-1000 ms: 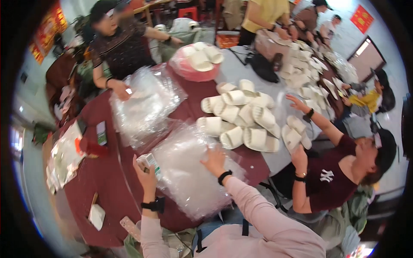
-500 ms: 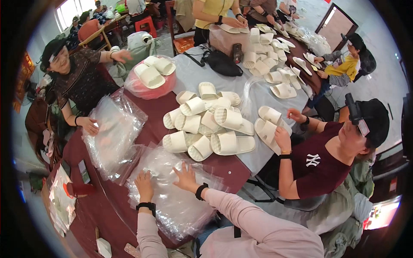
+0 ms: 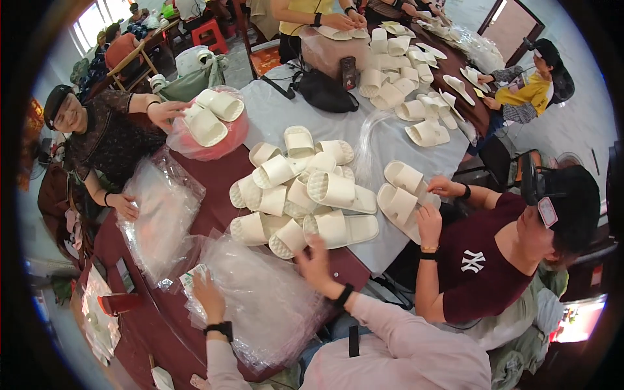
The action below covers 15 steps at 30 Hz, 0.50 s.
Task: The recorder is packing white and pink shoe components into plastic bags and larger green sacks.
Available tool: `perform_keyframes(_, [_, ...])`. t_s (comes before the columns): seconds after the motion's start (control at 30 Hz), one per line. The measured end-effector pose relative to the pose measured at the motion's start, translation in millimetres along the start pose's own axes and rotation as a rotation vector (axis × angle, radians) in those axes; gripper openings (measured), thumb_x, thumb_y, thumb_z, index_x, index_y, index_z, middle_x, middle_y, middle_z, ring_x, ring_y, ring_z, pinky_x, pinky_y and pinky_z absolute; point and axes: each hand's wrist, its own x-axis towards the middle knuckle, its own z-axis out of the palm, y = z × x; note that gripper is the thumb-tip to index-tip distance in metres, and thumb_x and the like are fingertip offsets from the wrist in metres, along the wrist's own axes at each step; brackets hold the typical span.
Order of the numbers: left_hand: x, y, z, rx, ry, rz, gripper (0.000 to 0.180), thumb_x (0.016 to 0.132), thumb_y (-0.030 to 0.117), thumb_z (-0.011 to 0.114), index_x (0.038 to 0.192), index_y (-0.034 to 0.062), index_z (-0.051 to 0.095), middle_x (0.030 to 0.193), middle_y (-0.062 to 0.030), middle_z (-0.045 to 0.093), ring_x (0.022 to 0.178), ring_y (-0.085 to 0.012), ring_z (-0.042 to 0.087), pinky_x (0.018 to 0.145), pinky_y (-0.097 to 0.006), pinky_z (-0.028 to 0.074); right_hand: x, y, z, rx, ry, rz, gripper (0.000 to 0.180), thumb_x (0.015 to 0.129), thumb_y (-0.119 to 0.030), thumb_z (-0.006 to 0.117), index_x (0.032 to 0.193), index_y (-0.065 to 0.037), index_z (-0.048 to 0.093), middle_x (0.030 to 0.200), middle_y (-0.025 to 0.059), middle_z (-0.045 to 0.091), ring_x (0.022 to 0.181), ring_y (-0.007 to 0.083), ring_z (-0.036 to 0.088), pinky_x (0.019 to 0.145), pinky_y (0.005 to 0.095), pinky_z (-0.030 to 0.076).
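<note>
A stack of clear plastic bags (image 3: 263, 296) lies on the dark red table in front of me. My left hand (image 3: 209, 299) rests at the stack's left edge, fingers stretched out beside a small white-and-green printed piece (image 3: 190, 278). Past the stack's far right corner, my right hand (image 3: 316, 268) reaches up with its fingers apart and somewhat blurred. Its fingertips overlap the near edge of a pile of cream slippers (image 3: 341, 227); whether they touch one I cannot tell. No slipper is in either hand.
At the left a person rests one hand on more clear bags (image 3: 156, 218) and reaches toward slippers on a pink bundle (image 3: 208, 133). At the right a co-worker handles a pair of slippers (image 3: 400, 205). More slippers (image 3: 396, 71) and a black pouch (image 3: 325, 91) lie farther back.
My right hand has lifted off the bags and moved forward to the slipper pile. The left person's hand has come to the pink bundle. The printed piece now shows by my left hand.
</note>
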Motion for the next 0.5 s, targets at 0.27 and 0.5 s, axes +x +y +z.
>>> perform_keyframes(0.27, [-159.1, 78.0, 18.9, -0.192, -0.228, 0.147, 0.044, 0.078, 0.027, 0.058, 0.117, 0.0091, 0.049, 0.124, -0.0214, 0.041, 0.112, -0.0392, 0.04, 0.092, -0.051, 0.031, 99.5, 56.9, -77.8, 0.448, -0.025, 0.483, 0.058, 0.088, -0.033, 0.054, 0.131, 0.001, 0.034, 0.125, 0.017, 0.045, 0.113, 0.0226, 0.043, 0.094, 0.0329, 0.035])
perform_keyframes(0.5, [-216.0, 93.5, 12.8, -0.103, -0.224, 0.089, 0.042, 0.081, 0.032, 0.057, 0.12, 0.0205, 0.049, 0.136, -0.0209, 0.031, 0.125, -0.044, 0.028, 0.102, -0.053, 0.023, 112.2, 85.5, -84.0, 0.915, -0.303, 0.52, 0.039, 0.09, -0.033, 0.05, 0.117, -0.005, 0.05, 0.114, 0.0107, 0.055, 0.104, 0.0212, 0.053, 0.088, 0.0309, 0.041])
